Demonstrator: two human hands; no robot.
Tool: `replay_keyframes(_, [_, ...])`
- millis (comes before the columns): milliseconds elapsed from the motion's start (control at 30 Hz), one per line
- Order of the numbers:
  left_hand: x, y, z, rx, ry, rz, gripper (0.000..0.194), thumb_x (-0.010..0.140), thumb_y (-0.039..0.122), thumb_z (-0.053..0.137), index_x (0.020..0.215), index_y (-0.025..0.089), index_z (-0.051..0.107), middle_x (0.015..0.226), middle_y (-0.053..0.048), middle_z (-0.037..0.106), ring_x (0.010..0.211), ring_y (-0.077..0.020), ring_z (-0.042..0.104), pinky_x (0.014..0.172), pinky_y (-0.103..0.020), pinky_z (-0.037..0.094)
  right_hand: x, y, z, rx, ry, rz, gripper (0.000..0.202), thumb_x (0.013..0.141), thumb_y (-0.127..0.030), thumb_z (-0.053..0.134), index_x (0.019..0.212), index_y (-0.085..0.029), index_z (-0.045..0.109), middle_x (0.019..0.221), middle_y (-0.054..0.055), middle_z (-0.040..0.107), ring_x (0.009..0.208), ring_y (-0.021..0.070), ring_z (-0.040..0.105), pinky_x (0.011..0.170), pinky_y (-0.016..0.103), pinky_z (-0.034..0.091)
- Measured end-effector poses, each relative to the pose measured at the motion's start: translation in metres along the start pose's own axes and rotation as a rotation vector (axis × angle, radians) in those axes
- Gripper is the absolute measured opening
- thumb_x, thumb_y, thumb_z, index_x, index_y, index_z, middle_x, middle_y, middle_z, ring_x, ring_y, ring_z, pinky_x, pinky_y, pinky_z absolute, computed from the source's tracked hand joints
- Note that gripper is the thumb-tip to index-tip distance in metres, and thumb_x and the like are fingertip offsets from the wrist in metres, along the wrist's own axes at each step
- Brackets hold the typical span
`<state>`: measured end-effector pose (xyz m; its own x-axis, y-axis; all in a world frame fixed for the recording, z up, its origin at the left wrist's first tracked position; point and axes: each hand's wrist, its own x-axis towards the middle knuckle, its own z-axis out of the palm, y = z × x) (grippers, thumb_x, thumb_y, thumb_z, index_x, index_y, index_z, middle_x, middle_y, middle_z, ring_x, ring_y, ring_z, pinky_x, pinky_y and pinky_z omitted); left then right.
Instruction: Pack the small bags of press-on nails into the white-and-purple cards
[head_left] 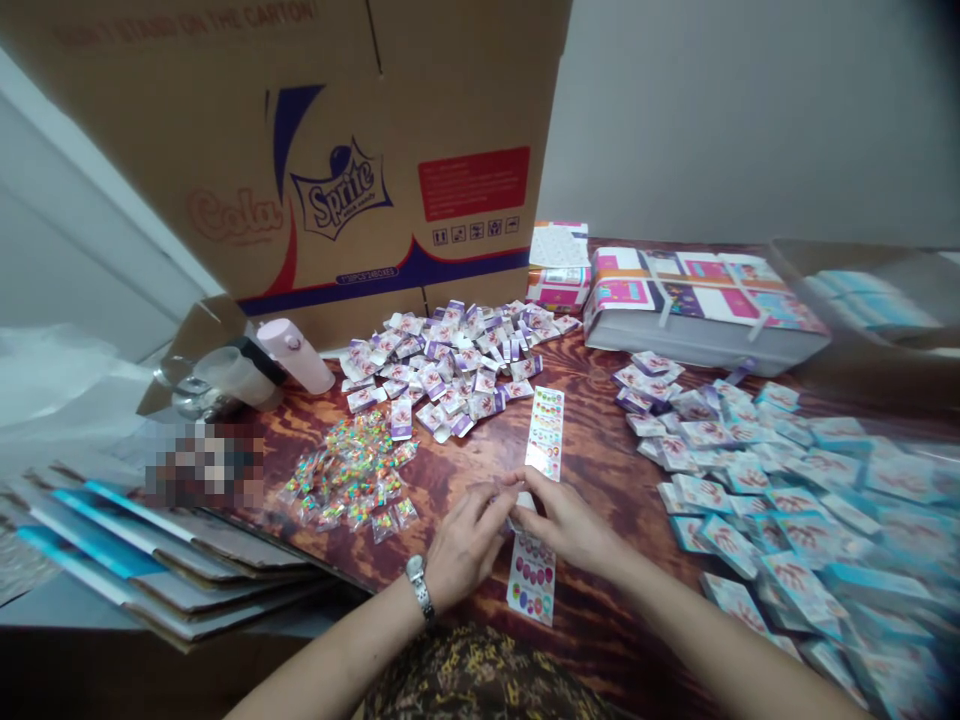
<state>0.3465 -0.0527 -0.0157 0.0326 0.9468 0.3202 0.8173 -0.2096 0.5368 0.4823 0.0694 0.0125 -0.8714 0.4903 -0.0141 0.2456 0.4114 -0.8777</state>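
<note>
"What do you have at the fingertips?"

"From my end, a small white piece [523,506], mostly covered. The right hand [574,522] looks closed on it, thumb and forefinger pinching. The left hand [466,540] meets it from the other side, fingers bent inward, but I cannot tell whether they grip the piece or only steady it."

"And the sticker strip [546,432]?"

"Directly below the grip, lying on the table [592,400]. One end runs out beyond the fingertips; the other comes back toward me, under the hands and out past them. The fingers hide its middle, so I can't say whether they touch it there."

"How would you handle this bit well?"

"Lightly, I think. The piece seems small enough to crumple, so I'd let one hand hold and the other do the fine work, using fingertip pads rather than nails. I'd tip the right wrist a little too, because my view of the edges is poor."

"Anything close by to watch?"

"Candy packets [349,478] lie left of the grip, and purple-and-white boxes [457,365] are heaped beyond it. Right of it are the blue-and-white boxes [739,545], with the right forearm passing near them. I'd make small wrist moves and leave the elbow quiet, so nothing gets swept and the strip lies flat."
</note>
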Motion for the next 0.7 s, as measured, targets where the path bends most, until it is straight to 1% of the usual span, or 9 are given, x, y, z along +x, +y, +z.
replay_keyframes(133, [0.005, -0.002, 0.002, -0.027, -0.034, -0.057, 0.043, 0.079, 0.008, 0.047, 0.121, 0.018, 0.041, 0.117, -0.011, 0.048, 0.108, -0.0212, 0.046, 0.091, -0.035, 0.043, 0.002, -0.001, -0.002, -0.014, 0.066, 0.035, 0.021, 0.08, -0.021, 0.048, 0.102, -0.022, 0.05, 0.071, -0.004, 0.059, 0.064, 0.0147, 0.055, 0.059, 0.024, 0.038])
replay_keyframes(233, [0.01, -0.003, 0.002, -0.049, -0.054, -0.091, 0.038, 0.081, 0.013, 0.049, 0.118, 0.019, 0.042, 0.113, -0.01, 0.051, 0.103, -0.0209, 0.049, 0.089, -0.034, 0.044, 0.005, 0.006, 0.0, 0.015, 0.099, 0.051, 0.023, 0.081, -0.021, 0.049, 0.103, -0.022, 0.049, 0.065, -0.005, 0.055, 0.06, 0.0133, 0.052, 0.057, 0.023, 0.038])
replay_keyframes(333, [0.015, -0.003, 0.001, -0.086, -0.044, -0.112, 0.034, 0.083, 0.016, 0.049, 0.116, 0.019, 0.043, 0.108, -0.008, 0.053, 0.098, -0.0198, 0.052, 0.085, -0.033, 0.045, 0.006, 0.015, -0.001, 0.109, 0.091, 0.063, 0.027, 0.08, -0.022, 0.051, 0.107, -0.021, 0.049, 0.072, -0.003, 0.058, 0.063, 0.0134, 0.053, 0.057, 0.023, 0.04])
replay_keyframes(467, [0.022, -0.005, 0.0, -0.11, 0.0, -0.171, 0.029, 0.083, 0.02, 0.05, 0.112, 0.019, 0.044, 0.103, -0.008, 0.055, 0.094, -0.0199, 0.053, 0.081, -0.032, 0.047, 0.003, 0.019, -0.007, 0.216, 0.096, 0.028, 0.029, 0.084, -0.025, 0.048, 0.112, -0.021, 0.048, 0.094, 0.002, 0.06, 0.083, 0.0164, 0.057, 0.071, 0.027, 0.046])
replay_keyframes(533, [0.025, -0.006, 0.002, -0.114, 0.009, -0.198, 0.028, 0.083, 0.021, 0.051, 0.111, 0.019, 0.045, 0.102, -0.007, 0.056, 0.093, -0.0201, 0.054, 0.08, -0.033, 0.047, 0.001, 0.018, -0.009, 0.209, 0.118, 0.022, 0.026, 0.085, -0.025, 0.046, 0.111, -0.021, 0.049, 0.099, 0.004, 0.06, 0.087, 0.017, 0.057, 0.075, 0.028, 0.046])
replay_keyframes(600, [0.027, -0.006, 0.004, -0.131, 0.013, -0.197, 0.028, 0.083, 0.02, 0.05, 0.111, 0.019, 0.045, 0.103, -0.007, 0.056, 0.095, -0.0197, 0.054, 0.082, -0.032, 0.046, 0.0, 0.016, -0.006, 0.166, 0.16, 0.031, 0.024, 0.085, -0.025, 0.045, 0.109, -0.021, 0.049, 0.096, 0.004, 0.061, 0.084, 0.0171, 0.058, 0.075, 0.029, 0.047])
replay_keyframes(700, [0.029, -0.006, 0.009, -0.132, 0.044, -0.187, 0.031, 0.083, 0.017, 0.049, 0.113, 0.019, 0.044, 0.107, -0.008, 0.056, 0.1, -0.0192, 0.053, 0.086, -0.032, 0.046, 0.003, 0.015, 0.001, 0.076, 0.271, 0.044, 0.025, 0.085, -0.026, 0.047, 0.109, -0.021, 0.05, 0.096, 0.004, 0.062, 0.084, 0.0184, 0.059, 0.077, 0.031, 0.046])
